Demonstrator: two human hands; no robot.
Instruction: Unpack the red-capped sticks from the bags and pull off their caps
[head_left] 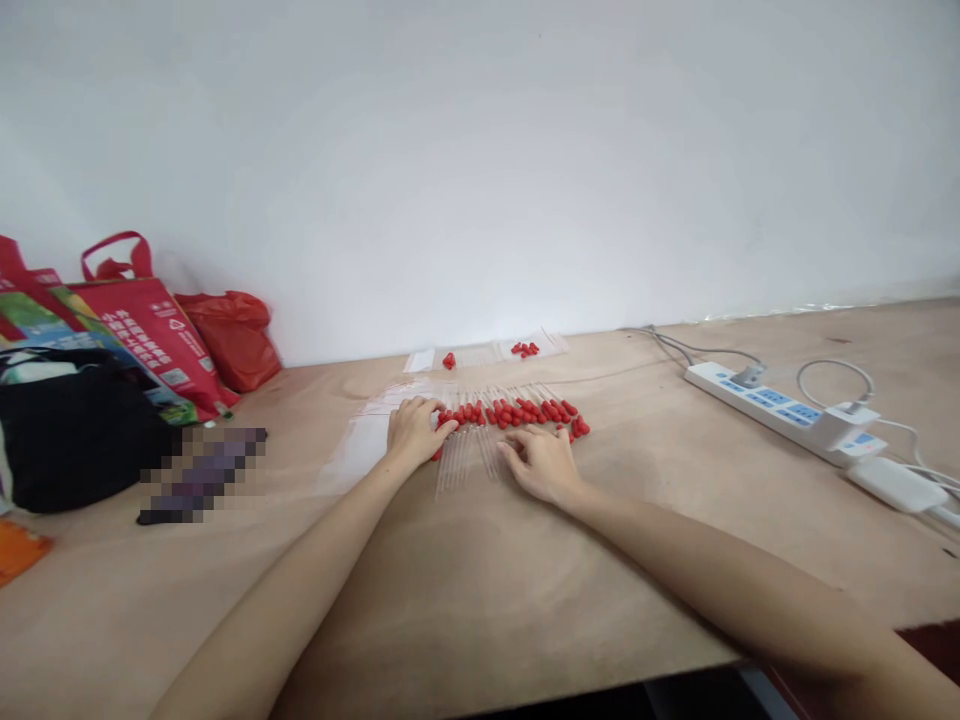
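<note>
A row of thin, clear sticks with red bulb-like tips [517,411] lies across the table, its tips bunched in a band and its stems [461,460] pointing toward and away from me. My left hand [414,432] rests at the left end of this row, thumb and fingers apart, its fingertips against the outermost red tips. My right hand [546,464] is low beside the near edge of the row, toward its right end. Its fingers are loosely bent and apart, touching the table and the stems. Clear plastic sleeves [352,450] lie flat by my left hand.
Behind the row are two small groups of red tips [525,349] on clear plastic. Red shopping bags [150,335], a black bag [75,430] and a blurred dark object [206,475] occupy the left. A white power strip [772,405] with plugs and cables is at right.
</note>
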